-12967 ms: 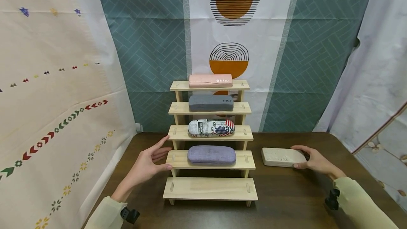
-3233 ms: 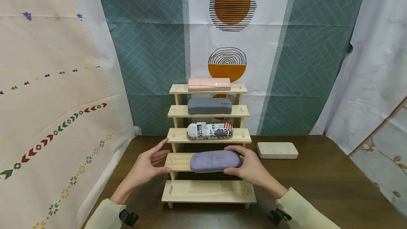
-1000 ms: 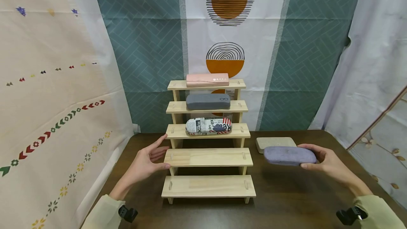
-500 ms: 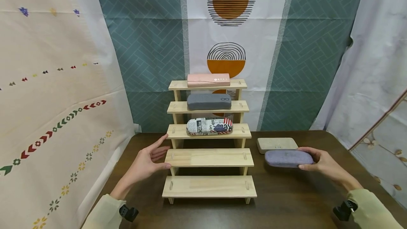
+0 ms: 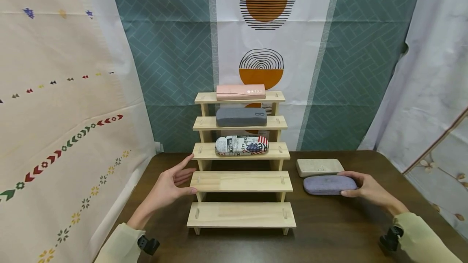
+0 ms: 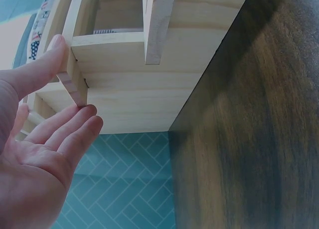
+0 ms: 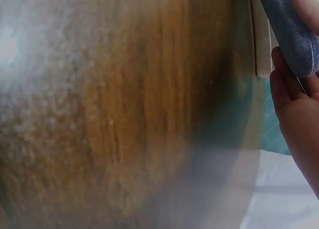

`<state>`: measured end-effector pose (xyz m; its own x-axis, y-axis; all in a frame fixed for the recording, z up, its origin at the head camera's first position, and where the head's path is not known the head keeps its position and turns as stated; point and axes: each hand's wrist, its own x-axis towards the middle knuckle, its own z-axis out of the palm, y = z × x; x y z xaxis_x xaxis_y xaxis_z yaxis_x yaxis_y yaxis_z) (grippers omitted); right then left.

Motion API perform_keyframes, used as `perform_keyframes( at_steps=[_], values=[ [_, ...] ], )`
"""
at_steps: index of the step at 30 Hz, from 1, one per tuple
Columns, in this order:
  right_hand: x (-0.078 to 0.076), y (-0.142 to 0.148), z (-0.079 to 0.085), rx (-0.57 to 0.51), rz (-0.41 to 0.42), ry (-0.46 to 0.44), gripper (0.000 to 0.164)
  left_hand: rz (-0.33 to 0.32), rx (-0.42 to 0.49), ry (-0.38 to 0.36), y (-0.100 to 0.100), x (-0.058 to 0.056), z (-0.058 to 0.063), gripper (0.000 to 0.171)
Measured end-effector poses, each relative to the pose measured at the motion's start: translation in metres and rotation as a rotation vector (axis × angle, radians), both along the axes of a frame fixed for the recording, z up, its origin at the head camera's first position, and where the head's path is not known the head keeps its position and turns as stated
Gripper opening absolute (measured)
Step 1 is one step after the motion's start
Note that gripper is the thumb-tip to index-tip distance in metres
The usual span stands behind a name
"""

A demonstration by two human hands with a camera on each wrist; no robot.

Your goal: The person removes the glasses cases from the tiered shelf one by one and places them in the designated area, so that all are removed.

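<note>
A purple glasses case [image 5: 325, 186] is low at the tabletop, right of a tiered wooden display stand [image 5: 241, 215]. My right hand [image 5: 371, 192] grips its right end, thumb in front and fingers behind; the right wrist view shows only part of the case [image 7: 286, 29]. Just behind it lies a cream glasses case [image 5: 319, 167]. At the stand's left side, my left hand [image 5: 168, 188] holds the end of the second step from the bottom between thumb and fingers. Higher steps carry a newspaper-print case [image 5: 241, 145], a grey case [image 5: 241, 117] and a pink case [image 5: 240, 92].
The stand is on a dark brown wooden table [image 5: 329, 230]. Printed cloths hang around: a green-and-white one [image 5: 168, 52] at the back, a cream one [image 5: 73, 113] at left and a pale one [image 5: 438, 92] at right.
My right hand has left the cream case on the table, then taken the purple case off the second step and carried it right and down, in front of the cream one. My left hand stays put.
</note>
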<state>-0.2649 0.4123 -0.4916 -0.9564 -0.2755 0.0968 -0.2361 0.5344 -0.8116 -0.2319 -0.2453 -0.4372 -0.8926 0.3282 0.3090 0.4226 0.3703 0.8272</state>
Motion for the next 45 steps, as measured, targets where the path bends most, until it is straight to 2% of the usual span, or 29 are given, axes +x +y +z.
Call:
perform_keyframes(
  at_steps=[6,13,26,45],
  values=[
    [-0.002,-0.001,-0.002,0.034,0.015,0.005,0.066,-0.005,0.003,0.002,0.000,0.001,0.001,0.104],
    [-0.003,0.000,-0.003,0.159,0.023,0.091,0.064,-0.007,0.006,0.007,0.000,0.001,0.001,0.105],
    [-0.009,0.001,-0.003,0.203,0.077,0.193,0.062,-0.010,0.008,0.007,0.000,0.001,0.001,0.105],
    [-0.016,0.001,-0.007,0.198,0.088,0.147,0.065,-0.006,0.004,0.011,-0.001,-0.001,-0.002,0.105]
  ],
)
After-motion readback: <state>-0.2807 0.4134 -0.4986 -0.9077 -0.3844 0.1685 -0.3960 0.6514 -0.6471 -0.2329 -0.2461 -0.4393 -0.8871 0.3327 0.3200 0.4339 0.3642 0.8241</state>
